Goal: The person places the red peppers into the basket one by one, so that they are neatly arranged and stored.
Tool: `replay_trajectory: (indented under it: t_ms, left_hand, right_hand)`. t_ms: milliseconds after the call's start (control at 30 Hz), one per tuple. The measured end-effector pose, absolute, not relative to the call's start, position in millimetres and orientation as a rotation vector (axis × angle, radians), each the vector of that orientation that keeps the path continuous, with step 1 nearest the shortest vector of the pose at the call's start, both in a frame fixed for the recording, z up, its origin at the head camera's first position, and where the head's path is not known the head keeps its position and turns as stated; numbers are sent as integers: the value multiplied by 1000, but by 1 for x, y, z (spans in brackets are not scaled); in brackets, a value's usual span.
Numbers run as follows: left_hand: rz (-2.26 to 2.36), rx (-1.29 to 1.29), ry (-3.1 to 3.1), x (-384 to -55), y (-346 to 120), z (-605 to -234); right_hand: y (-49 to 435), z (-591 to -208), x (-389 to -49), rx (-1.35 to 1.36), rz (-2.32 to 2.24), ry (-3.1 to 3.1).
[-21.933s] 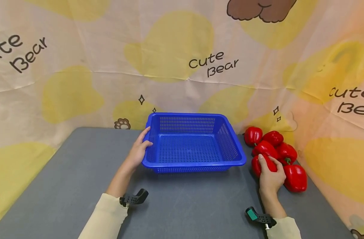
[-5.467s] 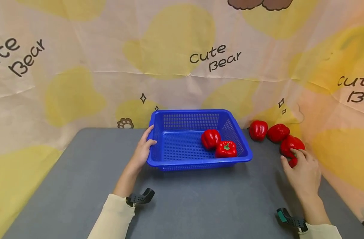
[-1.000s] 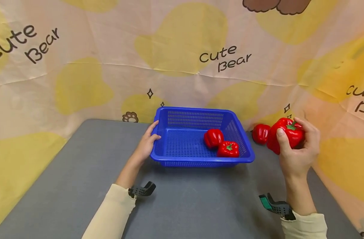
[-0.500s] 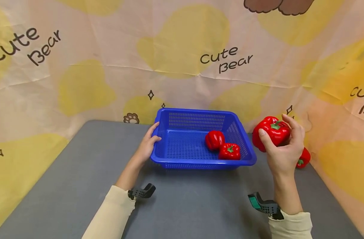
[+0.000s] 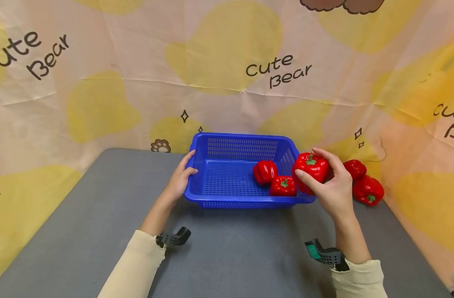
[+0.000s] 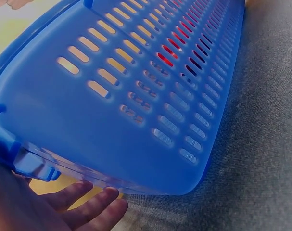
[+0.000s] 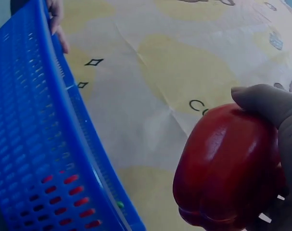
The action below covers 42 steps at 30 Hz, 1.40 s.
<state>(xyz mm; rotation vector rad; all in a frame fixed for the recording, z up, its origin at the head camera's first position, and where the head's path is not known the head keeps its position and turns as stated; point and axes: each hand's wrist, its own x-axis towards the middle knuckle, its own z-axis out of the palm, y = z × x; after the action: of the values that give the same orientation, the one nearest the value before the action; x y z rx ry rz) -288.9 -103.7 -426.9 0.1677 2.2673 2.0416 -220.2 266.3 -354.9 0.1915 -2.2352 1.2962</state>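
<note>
A blue plastic basket (image 5: 230,199) with slotted walls stands on the grey table. My left hand (image 5: 178,180) grips its left rim, thumb over the edge; in the left wrist view the fingers (image 6: 95,207) lie under the rim outside the wall. Two red bell peppers, one on its side (image 5: 265,172) and one stem up (image 5: 283,186), lie in the basket's right part. My right hand (image 5: 333,186) holds another red bell pepper (image 5: 310,167), green stem up, at the basket's right rim. In the right wrist view that held pepper (image 7: 222,168) hangs beside the basket wall (image 7: 35,110).
On the table (image 5: 234,248) right of the basket, behind my right hand, lie more red bell peppers, one at the back (image 5: 355,169) and one nearer (image 5: 368,191). A patterned cloth (image 5: 219,62) rises close behind the basket. Some peppers may be hidden by my hand.
My right hand has picked a bell pepper off the right-hand group and carried it left to the basket's right rim. The left hand keeps its grip. Earlier, two peppers went into the basket.
</note>
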Motion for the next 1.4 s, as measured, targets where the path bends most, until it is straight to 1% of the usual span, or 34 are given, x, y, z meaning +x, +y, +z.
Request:
replay_trajectory:
  t_ms: [467,1167,1400]
  left_hand:
    - [2049,160,2265,-289,-105,-430]
    - [2042,159,2263,-289,-105,-429]
    - [2037,147,2266,-290,-104,-429]
  right_hand:
    - [255,-368,-229,339,1252,-2310]
    - [249,-386,-238,329,1234,-2404]
    - [244,-391,-240,382,1222,-2390]
